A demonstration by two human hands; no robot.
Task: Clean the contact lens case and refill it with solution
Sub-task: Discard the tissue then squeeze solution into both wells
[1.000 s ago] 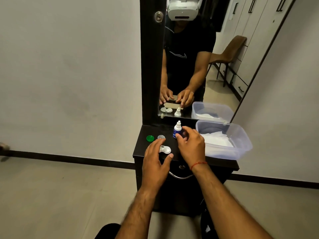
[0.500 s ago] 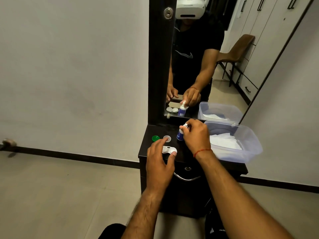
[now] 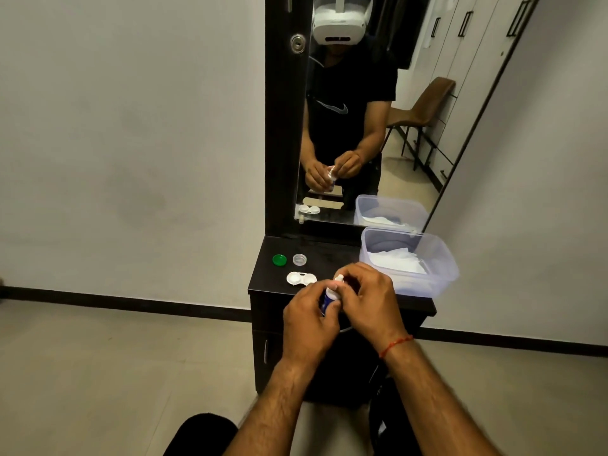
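The small solution bottle (image 3: 330, 293), blue with a white cap, is lifted above the front of the black cabinet top (image 3: 329, 255). My left hand (image 3: 311, 319) grips its body. My right hand (image 3: 368, 299) pinches the white cap at its top. The white contact lens case (image 3: 300, 278) lies open on the cabinet top, just left of my hands. Its green cap (image 3: 279, 259) and clear cap (image 3: 299, 259) rest behind it.
A clear plastic box (image 3: 437, 274) with white tissue inside stands on the cabinet's right side. A tall mirror (image 3: 362, 126) rises behind the cabinet and reflects me. White wall to the left, beige floor below.
My right hand lifted the bottle off the cabinet top and drew it toward me. My left hand left the lens case and took hold of the bottle's body.
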